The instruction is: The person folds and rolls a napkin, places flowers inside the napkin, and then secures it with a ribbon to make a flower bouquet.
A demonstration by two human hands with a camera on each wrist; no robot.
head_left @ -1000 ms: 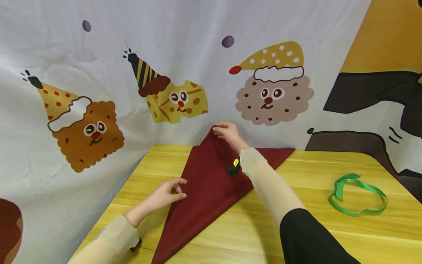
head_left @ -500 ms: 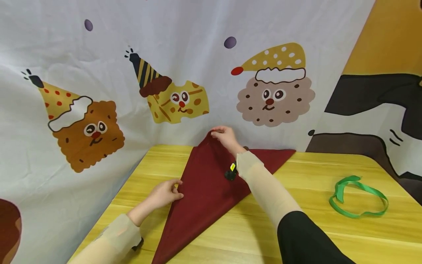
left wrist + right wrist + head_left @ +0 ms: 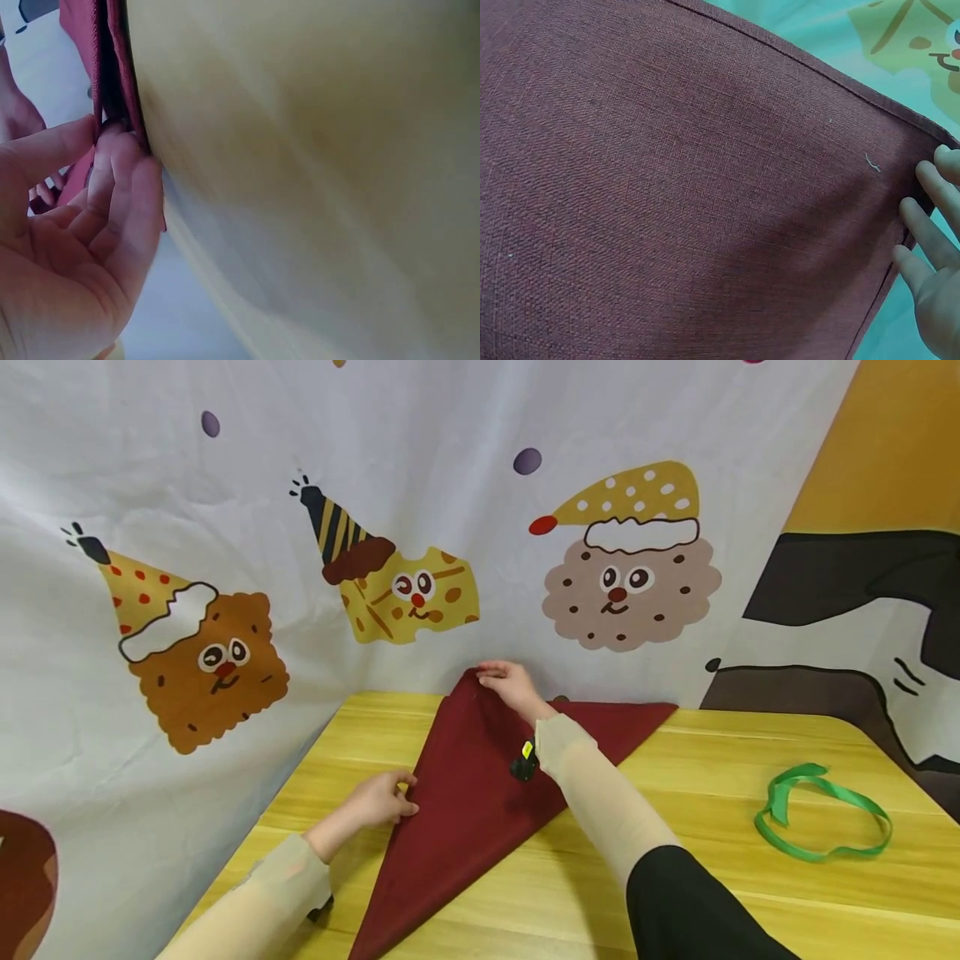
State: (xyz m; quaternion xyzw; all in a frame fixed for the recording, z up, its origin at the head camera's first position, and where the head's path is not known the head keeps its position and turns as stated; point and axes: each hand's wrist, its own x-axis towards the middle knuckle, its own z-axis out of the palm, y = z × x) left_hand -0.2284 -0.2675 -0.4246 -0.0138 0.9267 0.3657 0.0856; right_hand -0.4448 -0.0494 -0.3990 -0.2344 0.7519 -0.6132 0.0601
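Observation:
A dark red cloth (image 3: 457, 835), folded into a triangle, lies on the wooden table with its far corner raised. My right hand (image 3: 513, 687) pinches that corner up near the back wall. In the right wrist view, the fingers of my right hand (image 3: 934, 292) are at the hemmed tip of the cloth (image 3: 690, 150). At the cloth's left edge is my left hand (image 3: 384, 800). The left wrist view shows my left hand (image 3: 75, 262) with the thumb on one hemmed edge of the cloth (image 3: 79, 30) and the fingers tucked between its two layers, pinching the edge.
A green ribbon (image 3: 780, 803) lies in a loose loop on the right side of the table (image 3: 712, 827). Behind the table hangs a white backdrop (image 3: 442, 460) printed with cartoon biscuits and cheese, close to the table's back edge.
My right hand has lowered the raised corner slightly and brought it a little to the left. My left hand has shifted slightly left and stays at the cloth's left edge.

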